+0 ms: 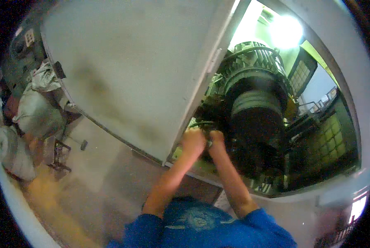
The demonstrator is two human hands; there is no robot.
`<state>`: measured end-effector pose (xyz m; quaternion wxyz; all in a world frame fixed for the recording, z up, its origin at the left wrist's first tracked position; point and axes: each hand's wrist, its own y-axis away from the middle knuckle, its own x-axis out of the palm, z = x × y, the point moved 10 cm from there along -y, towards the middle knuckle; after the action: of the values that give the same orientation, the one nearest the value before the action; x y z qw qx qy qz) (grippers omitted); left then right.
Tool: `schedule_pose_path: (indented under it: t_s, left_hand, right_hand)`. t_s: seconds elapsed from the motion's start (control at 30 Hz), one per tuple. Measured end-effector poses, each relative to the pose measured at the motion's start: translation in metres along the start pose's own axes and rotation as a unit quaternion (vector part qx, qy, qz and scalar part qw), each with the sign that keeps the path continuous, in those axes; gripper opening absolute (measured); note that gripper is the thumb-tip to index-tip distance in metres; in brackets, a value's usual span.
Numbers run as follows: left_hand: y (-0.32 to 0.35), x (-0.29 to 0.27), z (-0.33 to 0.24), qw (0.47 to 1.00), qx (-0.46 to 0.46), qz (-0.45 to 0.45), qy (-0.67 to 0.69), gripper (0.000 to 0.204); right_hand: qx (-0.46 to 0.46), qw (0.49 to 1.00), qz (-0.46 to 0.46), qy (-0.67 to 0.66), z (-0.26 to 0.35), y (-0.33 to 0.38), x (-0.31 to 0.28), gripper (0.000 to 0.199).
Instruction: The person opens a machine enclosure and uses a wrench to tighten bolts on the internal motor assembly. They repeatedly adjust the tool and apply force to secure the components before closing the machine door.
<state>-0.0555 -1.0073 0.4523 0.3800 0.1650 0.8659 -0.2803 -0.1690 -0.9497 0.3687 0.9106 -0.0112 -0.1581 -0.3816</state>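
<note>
Two bare hands work close together at the lower left side of the finned machine point(257, 108), the landmark for all places given below. Left hand point(193, 140): fingers curled, the outline softened by blur; whether it grasps anything cannot be told. Right hand point(217, 139): also curled, nearer to the machine, just beside the left one and apart from it; its grip is likewise unclear (a small pale spot shows at its inner edge, too blurred to identify). Just above the hands, left of the machine, runs a dark curved line point(202, 123), either cable or hose.

The machine itself is a large, dark, roughly cylindrical body, ribbed toward its upper end and ringed by a paler band lower down. It stands inside a housing, seen through an opening to whose left lies a broad pale panel point(123, 62) (smudged with brown). Above the machine shines a bright lamp point(286, 32); to its lower right is a gridded panel point(325, 140). Well apart, far to the machine's left, pale sacks point(39, 113) are heaped, with a dark metal frame point(61, 157) below them. Nearest the wearer, below the machine, appears a blue shirt point(201, 227).
</note>
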Motion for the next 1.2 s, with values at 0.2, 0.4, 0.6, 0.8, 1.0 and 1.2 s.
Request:
schedule_pose_path:
  t_s: [0.2,0.4,0.6,0.8,1.0,1.2]
  left_hand:
    - [0.004,0.000,0.001,0.995,-0.005,0.077,0.068,0.013]
    - [0.008,-0.007,0.009,0.989,0.027,-0.006,0.143,0.015]
    - [0.013,0.003,0.011,0.988,-0.011,0.105,0.117,0.016]
    - [0.011,0.008,0.016,0.990,0.000,0.091,0.111,0.018]
    - [0.008,0.010,0.013,0.994,0.006,0.074,0.083,0.018]
    - [0.005,-0.010,0.009,0.995,0.002,0.033,0.097,0.018]
  right_hand:
    - [0.015,1.000,-0.019,0.017,0.007,0.012,0.002,0.017]
    - [0.047,0.998,-0.009,-0.042,0.002,0.023,0.021,0.027]
    - [0.050,0.992,-0.114,-0.029,-0.001,0.026,0.013,0.035]
    - [0.054,0.993,-0.107,-0.018,0.007,0.028,0.024,0.031]
    - [0.034,0.996,-0.081,0.016,0.004,0.022,0.012,0.029]
    - [0.026,0.997,-0.060,0.043,0.006,0.018,0.015,0.033]
